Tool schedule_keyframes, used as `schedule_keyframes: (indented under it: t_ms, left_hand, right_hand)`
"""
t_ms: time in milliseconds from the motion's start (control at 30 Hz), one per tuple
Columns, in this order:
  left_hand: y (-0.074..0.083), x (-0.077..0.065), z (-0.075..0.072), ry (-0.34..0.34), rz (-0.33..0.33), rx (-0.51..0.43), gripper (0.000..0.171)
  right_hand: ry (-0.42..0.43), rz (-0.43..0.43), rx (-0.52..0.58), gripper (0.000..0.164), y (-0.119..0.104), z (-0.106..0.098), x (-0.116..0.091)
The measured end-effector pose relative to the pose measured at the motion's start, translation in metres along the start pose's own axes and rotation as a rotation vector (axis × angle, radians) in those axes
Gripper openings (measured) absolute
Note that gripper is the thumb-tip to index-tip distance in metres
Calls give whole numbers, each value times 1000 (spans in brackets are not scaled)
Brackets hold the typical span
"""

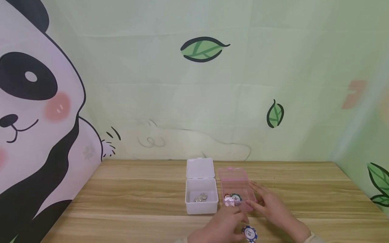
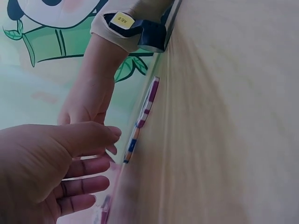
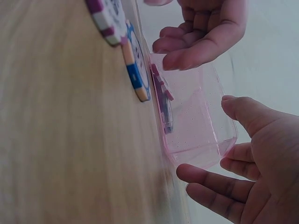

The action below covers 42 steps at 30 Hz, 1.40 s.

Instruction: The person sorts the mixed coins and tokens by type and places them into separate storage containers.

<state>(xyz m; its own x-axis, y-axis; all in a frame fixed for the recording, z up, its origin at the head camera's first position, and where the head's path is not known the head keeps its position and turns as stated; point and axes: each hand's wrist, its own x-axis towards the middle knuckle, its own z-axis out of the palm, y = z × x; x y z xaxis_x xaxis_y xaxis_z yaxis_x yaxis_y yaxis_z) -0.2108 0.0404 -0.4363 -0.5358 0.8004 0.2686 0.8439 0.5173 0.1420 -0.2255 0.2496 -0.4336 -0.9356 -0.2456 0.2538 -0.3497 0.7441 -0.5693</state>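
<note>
My right hand [image 1: 273, 206] holds the right side of an open clear pink box [image 1: 241, 185], thumb near its front corner and fingers along the side. Several poker chips [image 1: 230, 201] lie inside that box. My left hand [image 1: 223, 224] hovers just in front of it, fingers loosely bent and holding nothing in the left wrist view. Beside that hand lies a blue-and-white poker chip [image 1: 250, 233] marked 10. A purple-and-white chip [image 2: 149, 100] and an orange-and-blue chip [image 2: 132, 143] show on the table in the left wrist view.
Left of the pink box stands a white box [image 1: 201, 207], lid [image 1: 200, 168] tipped back, with several silvery coins [image 1: 201, 197] inside. Both boxes are on a wood-grain table [image 1: 136, 192]. A printed cloth backdrop [image 1: 136, 67] with a panda and leaves hangs behind.
</note>
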Motion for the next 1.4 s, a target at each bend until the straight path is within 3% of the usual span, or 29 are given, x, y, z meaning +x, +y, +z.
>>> schedule_keyframes:
  t_ms: [300, 800, 1167, 1400]
  left_hand:
    - [0, 2, 4, 4, 9, 27, 32]
    - [0, 7, 12, -82, -46, -25, 34]
    - [-1, 6, 10, -96, -2, -40, 34]
    - [-1, 6, 10, -118, -11, -63, 34]
  right_hand:
    - [11, -22, -7, 67, 1, 1, 0]
    - [-10, -2, -3, 67, -1, -1, 0]
    - [-1, -15, -30, 67, -1, 0, -1]
    - [-13, -9, -5, 67, 0, -1, -1]
